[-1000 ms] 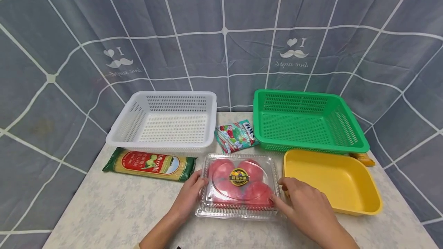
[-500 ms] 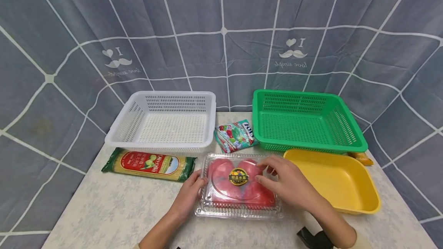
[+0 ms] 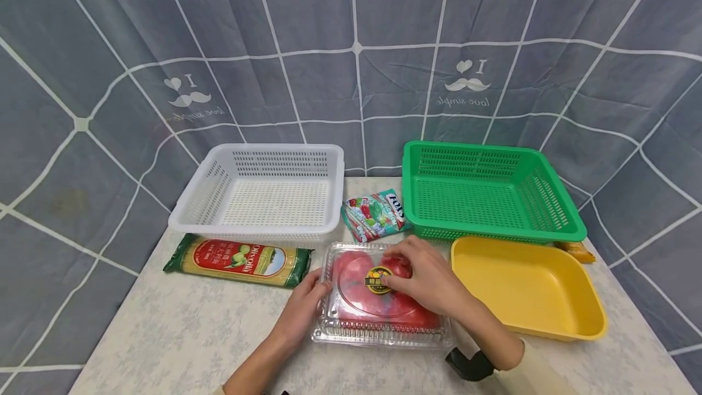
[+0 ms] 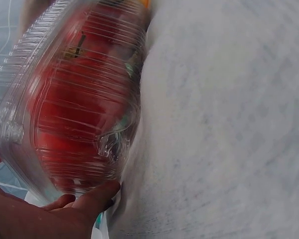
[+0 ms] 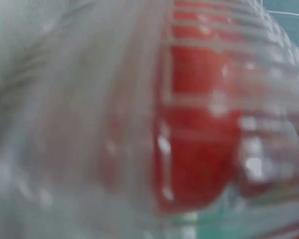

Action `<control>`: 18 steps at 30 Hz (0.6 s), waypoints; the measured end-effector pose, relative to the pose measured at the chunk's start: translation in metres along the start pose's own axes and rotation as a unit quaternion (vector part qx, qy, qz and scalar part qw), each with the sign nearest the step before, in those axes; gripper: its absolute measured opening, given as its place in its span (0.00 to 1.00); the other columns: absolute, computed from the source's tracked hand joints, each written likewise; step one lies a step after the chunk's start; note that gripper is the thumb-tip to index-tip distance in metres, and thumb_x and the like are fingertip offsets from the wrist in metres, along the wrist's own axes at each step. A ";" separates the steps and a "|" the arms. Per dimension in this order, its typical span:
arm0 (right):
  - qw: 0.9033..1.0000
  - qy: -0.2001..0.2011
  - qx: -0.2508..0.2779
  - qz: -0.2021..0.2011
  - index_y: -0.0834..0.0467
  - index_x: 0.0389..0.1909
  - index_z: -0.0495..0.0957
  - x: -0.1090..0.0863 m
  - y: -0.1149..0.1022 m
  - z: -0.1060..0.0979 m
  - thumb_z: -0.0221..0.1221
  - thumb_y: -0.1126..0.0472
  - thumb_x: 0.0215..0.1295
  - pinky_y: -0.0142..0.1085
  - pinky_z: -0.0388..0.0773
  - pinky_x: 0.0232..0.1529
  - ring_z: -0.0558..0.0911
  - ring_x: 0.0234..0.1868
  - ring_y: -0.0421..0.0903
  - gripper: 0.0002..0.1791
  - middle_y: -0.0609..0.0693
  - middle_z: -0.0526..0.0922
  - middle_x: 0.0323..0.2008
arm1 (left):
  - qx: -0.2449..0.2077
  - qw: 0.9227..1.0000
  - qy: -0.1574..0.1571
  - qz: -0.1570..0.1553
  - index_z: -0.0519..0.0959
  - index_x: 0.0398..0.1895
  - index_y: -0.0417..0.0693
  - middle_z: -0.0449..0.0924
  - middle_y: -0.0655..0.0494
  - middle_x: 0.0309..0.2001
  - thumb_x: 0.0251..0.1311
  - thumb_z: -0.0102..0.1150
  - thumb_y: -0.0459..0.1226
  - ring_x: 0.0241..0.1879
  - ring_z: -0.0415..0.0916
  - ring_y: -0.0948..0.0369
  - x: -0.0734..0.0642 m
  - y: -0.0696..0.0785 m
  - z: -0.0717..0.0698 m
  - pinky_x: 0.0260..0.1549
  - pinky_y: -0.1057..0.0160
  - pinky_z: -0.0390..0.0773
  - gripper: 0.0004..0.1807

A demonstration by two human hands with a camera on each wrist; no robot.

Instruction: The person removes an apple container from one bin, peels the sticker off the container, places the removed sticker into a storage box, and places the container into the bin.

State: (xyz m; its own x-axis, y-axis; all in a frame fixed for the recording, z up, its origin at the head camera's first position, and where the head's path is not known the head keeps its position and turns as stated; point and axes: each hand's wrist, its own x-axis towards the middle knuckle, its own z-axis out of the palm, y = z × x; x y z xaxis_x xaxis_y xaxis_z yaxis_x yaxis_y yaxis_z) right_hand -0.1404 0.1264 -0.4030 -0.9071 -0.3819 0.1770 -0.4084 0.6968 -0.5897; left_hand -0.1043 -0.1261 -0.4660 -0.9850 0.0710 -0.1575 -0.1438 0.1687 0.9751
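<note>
A clear plastic clamshell box (image 3: 378,338) of red, tomato-like fruits lies on the table in front of me, with a black and gold round sticker (image 3: 377,280) on its lid. My left hand (image 3: 304,302) grips the box's left side, thumb at the rim. In the left wrist view its fingers (image 4: 92,201) reach along the edge of the box (image 4: 79,114). My right hand (image 3: 426,273) is over the right part of the lid, thumb tip at the sticker, fingers bent and apart from the thumb. The right wrist view is filled by the blurred box (image 5: 199,114).
Left of the box lies a pack of spaghetti (image 3: 241,261), below a white basket (image 3: 255,230). A candy bag (image 3: 374,215) lies between that and a green basket (image 3: 493,233). A yellow tub (image 3: 529,291) stands right, a yellow packet (image 3: 574,253) behind it.
My right hand has left the box's right side and moved up and left over the lid to the sticker. The left hand keeps its grip; the box has hardly moved.
</note>
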 end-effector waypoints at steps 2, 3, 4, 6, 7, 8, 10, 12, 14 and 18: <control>1.000 -0.002 0.001 0.001 0.49 0.46 0.81 0.001 0.000 0.003 0.72 0.48 0.48 0.38 0.69 0.36 0.70 0.40 0.41 0.23 0.43 0.74 0.39 | 0.005 1.000 0.001 0.000 0.66 0.66 0.40 0.72 0.46 0.58 0.67 0.48 0.45 0.53 0.70 0.54 0.000 0.000 0.000 0.55 0.51 0.66 0.28; 1.000 -0.004 0.003 0.002 0.49 0.46 0.81 0.001 0.000 0.004 0.73 0.48 0.47 0.38 0.69 0.36 0.69 0.41 0.42 0.23 0.42 0.74 0.39 | 0.007 1.000 0.002 0.001 0.66 0.66 0.40 0.72 0.46 0.58 0.67 0.48 0.46 0.54 0.70 0.54 0.000 0.000 0.000 0.56 0.50 0.66 0.28; 1.000 -0.005 0.002 0.003 0.48 0.45 0.81 0.001 0.000 0.005 0.73 0.48 0.47 0.39 0.70 0.37 0.69 0.42 0.42 0.23 0.42 0.74 0.39 | 0.009 1.000 0.002 0.002 0.66 0.66 0.40 0.72 0.46 0.58 0.67 0.48 0.46 0.54 0.70 0.54 0.000 0.000 0.000 0.56 0.50 0.66 0.28; 1.000 -0.010 -0.003 0.001 0.48 0.45 0.82 0.001 -0.001 0.006 0.74 0.47 0.45 0.40 0.69 0.39 0.69 0.44 0.42 0.24 0.41 0.73 0.39 | 0.013 1.000 0.001 0.004 0.66 0.66 0.40 0.72 0.46 0.59 0.67 0.48 0.46 0.55 0.69 0.54 0.000 0.000 0.000 0.57 0.49 0.65 0.28; 1.000 -0.013 -0.006 0.000 0.47 0.45 0.82 0.001 -0.001 0.006 0.74 0.47 0.45 0.41 0.68 0.40 0.68 0.44 0.42 0.24 0.41 0.73 0.40 | 0.014 1.000 0.001 0.005 0.65 0.66 0.40 0.72 0.46 0.59 0.67 0.48 0.46 0.55 0.69 0.53 0.000 0.000 0.000 0.57 0.48 0.65 0.28; 1.000 -0.015 -0.009 -0.002 0.47 0.45 0.82 0.001 -0.001 0.007 0.74 0.47 0.45 0.41 0.67 0.41 0.68 0.44 0.41 0.24 0.40 0.72 0.40 | 0.016 1.000 0.001 0.006 0.65 0.66 0.40 0.71 0.46 0.60 0.67 0.47 0.46 0.56 0.69 0.53 0.000 0.000 0.000 0.57 0.48 0.65 0.28; 1.000 -0.019 -0.014 -0.006 0.47 0.44 0.82 0.001 -0.002 0.007 0.74 0.47 0.45 0.42 0.64 0.42 0.67 0.43 0.41 0.23 0.40 0.72 0.39 | 0.018 1.000 0.002 0.008 0.65 0.66 0.40 0.71 0.46 0.60 0.67 0.47 0.46 0.56 0.69 0.53 0.000 0.000 0.000 0.58 0.48 0.64 0.28; 1.000 -0.023 -0.017 -0.008 0.47 0.43 0.82 0.001 -0.002 0.008 0.74 0.48 0.46 0.43 0.61 0.43 0.66 0.41 0.41 0.21 0.40 0.71 0.39 | 0.021 1.000 0.003 0.009 0.66 0.66 0.40 0.72 0.46 0.60 0.67 0.47 0.46 0.56 0.69 0.53 0.000 0.000 0.000 0.58 0.48 0.64 0.28; 0.999 -0.027 -0.016 -0.007 0.47 0.42 0.82 0.001 -0.003 0.008 0.74 0.48 0.46 0.44 0.60 0.43 0.65 0.40 0.41 0.20 0.40 0.71 0.38 | 0.023 1.000 0.004 0.009 0.66 0.66 0.40 0.72 0.46 0.59 0.67 0.47 0.46 0.56 0.69 0.53 0.000 -0.001 0.000 0.58 0.48 0.64 0.28; 0.999 -0.032 -0.011 0.003 0.47 0.41 0.82 0.001 -0.005 0.008 0.74 0.49 0.47 0.47 0.58 0.46 0.66 0.41 0.41 0.20 0.40 0.71 0.39 | 0.027 1.000 0.002 0.010 0.66 0.66 0.40 0.71 0.46 0.60 0.68 0.47 0.47 0.57 0.69 0.53 0.000 -0.001 0.000 0.58 0.47 0.64 0.29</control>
State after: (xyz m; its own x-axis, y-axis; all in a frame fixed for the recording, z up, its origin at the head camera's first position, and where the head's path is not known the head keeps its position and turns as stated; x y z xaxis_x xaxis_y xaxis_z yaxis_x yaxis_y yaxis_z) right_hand -0.1382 0.1177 -0.4058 -0.9013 -0.4155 0.1222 -0.4060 0.7125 -0.5722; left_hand -0.1043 -0.1265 -0.4671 -0.9880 0.0701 -0.1378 -0.1195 0.2198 0.9682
